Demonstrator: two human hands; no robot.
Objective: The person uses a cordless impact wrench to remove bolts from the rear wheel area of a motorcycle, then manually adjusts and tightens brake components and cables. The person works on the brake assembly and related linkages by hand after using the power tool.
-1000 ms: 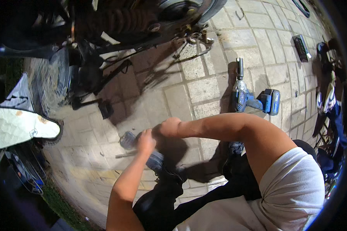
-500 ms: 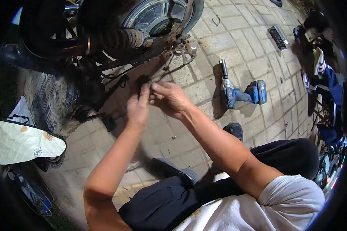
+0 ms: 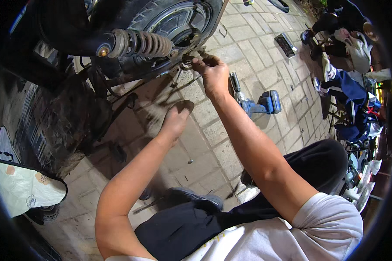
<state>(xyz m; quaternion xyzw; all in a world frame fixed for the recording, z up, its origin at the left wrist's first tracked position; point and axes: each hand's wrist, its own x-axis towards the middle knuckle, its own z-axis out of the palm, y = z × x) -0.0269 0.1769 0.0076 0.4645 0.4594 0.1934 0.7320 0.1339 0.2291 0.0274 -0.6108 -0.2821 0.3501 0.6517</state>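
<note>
Reaching at edge of wheel (image 3: pixel 175 21), right hand (image 3: pixel 215 76), left hand (image 3: pixel 175 119) apart, paving (image 3: pixel 205 104) between

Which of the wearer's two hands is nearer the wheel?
The right hand, at the metal fittings beside the wheel; the left hand is farther from it, over the paving.

Pale rectangular paving (image 3: pixel 287 127) (unevenly lit) spreads out below.
</note>
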